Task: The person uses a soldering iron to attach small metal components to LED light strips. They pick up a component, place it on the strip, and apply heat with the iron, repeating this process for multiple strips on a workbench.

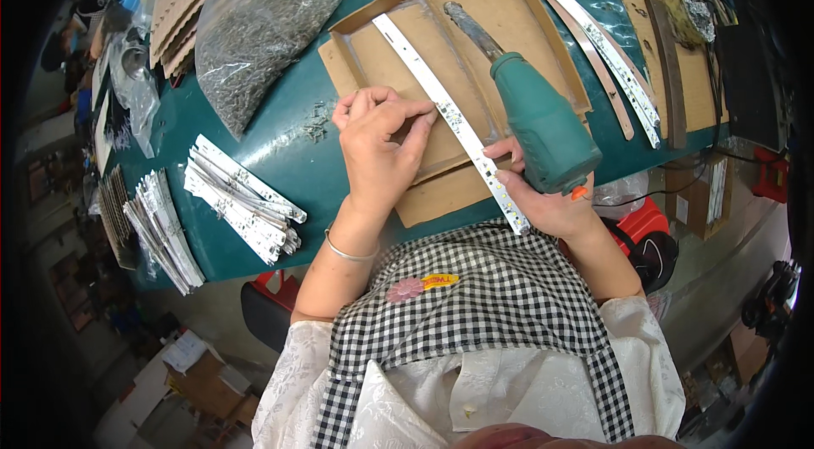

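Note:
A white LED circuit strip (458, 127) slants across a shallow cardboard tray (393, 6), its near end over my apron. My left hand (379, 139) is closed, thumb and forefinger pinched at the strip's left edge; whatever lies between the fingertips is too small to make out. Near the lower end, my right hand (551, 210) has its fingers closed on the strip. A green-handled soldering iron (543, 114) lies across the view above that hand and hides part of it; whether the hand also grips it, I cannot tell. The iron's dark tip points up-left over the tray.
Small metal pieces (316, 121) lie left of the tray, below a clear bag (254, 33) full of similar bits. Bundles of strips (242, 199) rest at the left. More strips (593, 33) lie right of the tray. A dark bar (666, 67) and cables are farther right.

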`<move>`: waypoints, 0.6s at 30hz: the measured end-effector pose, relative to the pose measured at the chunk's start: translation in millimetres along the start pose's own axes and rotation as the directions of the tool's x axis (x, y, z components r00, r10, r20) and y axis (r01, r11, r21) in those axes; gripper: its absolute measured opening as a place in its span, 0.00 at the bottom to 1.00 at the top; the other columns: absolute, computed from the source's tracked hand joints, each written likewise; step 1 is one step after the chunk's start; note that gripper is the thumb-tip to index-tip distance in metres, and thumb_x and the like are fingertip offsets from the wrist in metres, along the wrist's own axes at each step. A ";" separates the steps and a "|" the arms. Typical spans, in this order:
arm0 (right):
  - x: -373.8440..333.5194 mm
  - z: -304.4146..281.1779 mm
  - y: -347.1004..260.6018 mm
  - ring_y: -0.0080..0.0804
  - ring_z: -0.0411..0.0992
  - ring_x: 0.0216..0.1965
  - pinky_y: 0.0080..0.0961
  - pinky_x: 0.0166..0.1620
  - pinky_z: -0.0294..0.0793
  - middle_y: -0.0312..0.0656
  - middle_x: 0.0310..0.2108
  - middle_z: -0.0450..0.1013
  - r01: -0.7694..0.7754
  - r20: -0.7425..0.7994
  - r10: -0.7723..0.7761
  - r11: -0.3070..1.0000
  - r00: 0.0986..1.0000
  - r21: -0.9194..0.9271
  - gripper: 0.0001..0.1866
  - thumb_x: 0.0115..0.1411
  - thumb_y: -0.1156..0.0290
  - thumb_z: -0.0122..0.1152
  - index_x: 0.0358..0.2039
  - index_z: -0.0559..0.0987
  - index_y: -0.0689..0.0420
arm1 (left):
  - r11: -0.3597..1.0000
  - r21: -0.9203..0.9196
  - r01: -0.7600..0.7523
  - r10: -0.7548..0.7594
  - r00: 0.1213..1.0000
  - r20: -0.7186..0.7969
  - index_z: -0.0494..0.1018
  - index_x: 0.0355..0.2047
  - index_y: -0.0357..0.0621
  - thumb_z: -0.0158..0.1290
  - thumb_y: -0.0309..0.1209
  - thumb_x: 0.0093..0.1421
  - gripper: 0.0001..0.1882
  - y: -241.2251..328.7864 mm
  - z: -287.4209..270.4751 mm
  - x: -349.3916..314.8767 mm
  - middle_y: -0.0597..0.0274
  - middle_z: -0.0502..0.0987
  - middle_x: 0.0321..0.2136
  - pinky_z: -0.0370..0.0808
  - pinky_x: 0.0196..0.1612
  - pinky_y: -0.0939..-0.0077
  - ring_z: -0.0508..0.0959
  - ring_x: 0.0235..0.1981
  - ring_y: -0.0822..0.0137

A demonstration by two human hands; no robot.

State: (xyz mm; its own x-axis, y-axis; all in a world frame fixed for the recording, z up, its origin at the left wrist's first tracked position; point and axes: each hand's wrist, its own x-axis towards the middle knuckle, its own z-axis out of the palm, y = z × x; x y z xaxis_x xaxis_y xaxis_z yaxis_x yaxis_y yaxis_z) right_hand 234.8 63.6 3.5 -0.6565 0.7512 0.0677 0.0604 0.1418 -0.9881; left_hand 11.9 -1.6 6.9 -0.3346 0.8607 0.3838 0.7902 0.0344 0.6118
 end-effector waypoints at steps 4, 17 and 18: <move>-0.2 -2.0 0.7 0.30 0.80 0.48 0.26 0.51 0.80 0.45 0.48 0.78 0.011 0.021 -0.011 1.000 1.000 -0.021 0.30 0.56 0.83 0.67 0.58 0.66 0.67 | 0.996 -0.077 0.038 -0.038 0.999 -0.010 0.85 0.31 0.49 0.69 0.26 0.48 0.09 -5.2 2.4 -3.0 0.68 0.77 0.25 0.62 0.53 0.67 0.76 0.35 0.68; -3.1 -2.8 1.6 0.33 0.79 0.45 0.28 0.48 0.78 0.44 0.45 0.78 -0.089 0.021 0.089 0.996 0.996 -0.010 0.32 0.51 0.75 0.75 0.56 0.71 0.65 | 0.944 0.221 -0.244 0.239 0.970 0.050 0.83 0.31 0.52 0.66 0.24 0.46 0.11 9.9 -8.0 4.3 0.70 0.76 0.24 0.57 0.56 0.51 0.76 0.37 0.65; -2.8 -2.6 -0.3 0.34 0.79 0.45 0.28 0.48 0.78 0.44 0.45 0.77 -0.080 0.027 0.080 0.997 0.996 0.001 0.34 0.50 0.75 0.76 0.56 0.71 0.65 | 0.953 0.199 -0.227 0.222 0.974 0.049 0.83 0.31 0.51 0.66 0.24 0.47 0.10 9.8 -7.7 4.5 0.70 0.76 0.23 0.57 0.57 0.51 0.76 0.37 0.66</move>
State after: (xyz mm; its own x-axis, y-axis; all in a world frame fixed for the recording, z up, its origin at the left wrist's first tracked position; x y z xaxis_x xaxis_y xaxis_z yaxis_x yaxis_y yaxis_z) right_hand 238.6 63.2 4.0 -0.6696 0.7426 -0.0154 0.1118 0.0803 -0.9905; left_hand 14.1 -1.2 19.9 -0.1251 0.8709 0.4753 0.9316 -0.0617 0.3583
